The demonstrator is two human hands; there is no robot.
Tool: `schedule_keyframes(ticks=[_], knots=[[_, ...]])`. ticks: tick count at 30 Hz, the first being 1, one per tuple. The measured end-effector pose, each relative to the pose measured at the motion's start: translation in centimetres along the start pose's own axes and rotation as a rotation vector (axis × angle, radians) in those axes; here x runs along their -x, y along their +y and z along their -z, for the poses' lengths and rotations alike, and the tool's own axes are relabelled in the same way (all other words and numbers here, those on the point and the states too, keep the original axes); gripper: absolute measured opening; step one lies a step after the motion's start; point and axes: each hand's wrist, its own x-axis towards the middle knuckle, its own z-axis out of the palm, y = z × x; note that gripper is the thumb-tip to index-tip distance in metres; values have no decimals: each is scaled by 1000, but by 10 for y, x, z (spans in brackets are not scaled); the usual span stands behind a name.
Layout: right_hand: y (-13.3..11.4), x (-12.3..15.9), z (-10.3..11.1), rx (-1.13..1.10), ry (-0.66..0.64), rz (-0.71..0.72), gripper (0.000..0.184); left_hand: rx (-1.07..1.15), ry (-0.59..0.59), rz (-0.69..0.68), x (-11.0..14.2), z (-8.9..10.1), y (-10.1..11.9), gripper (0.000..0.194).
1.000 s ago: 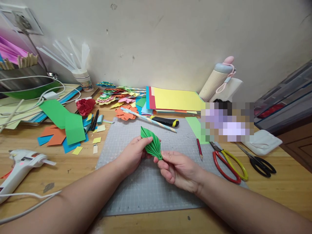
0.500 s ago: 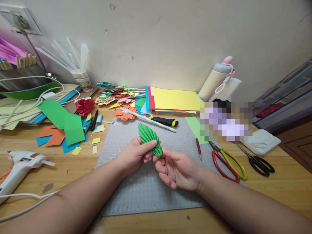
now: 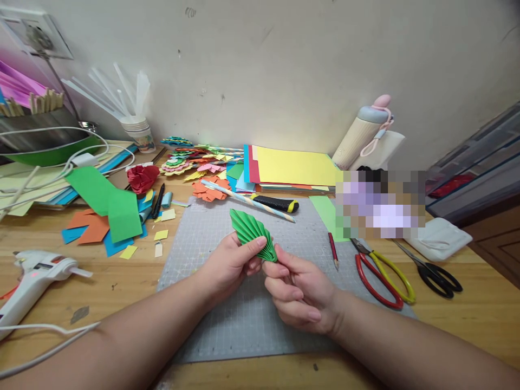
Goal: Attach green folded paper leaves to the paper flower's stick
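Green paper leaf (image 3: 252, 230) (neatly pleated)

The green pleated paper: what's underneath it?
The left hand curls partly under the green pleated paper, thumb on top; the gray gridded mat lies below. The paper's underside and what the hand covers can't be seen.

Pleated paper (image 3: 245, 226): partly covered by left hand (image 3: 229, 262)
Glue gun (image 3: 44, 269): cut by left edge
Pixelated patch (image 3: 379, 203): contents obscured
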Motion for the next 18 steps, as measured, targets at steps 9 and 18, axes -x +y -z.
schedule_keyframes(ticks=[9,18], knots=[[8,0,-7,-17,62,97,40,43,43,-12,4,-11,-2,30],[16,1,-19,-63,298,170,40,75,30,26,5,-12,-6,31]])
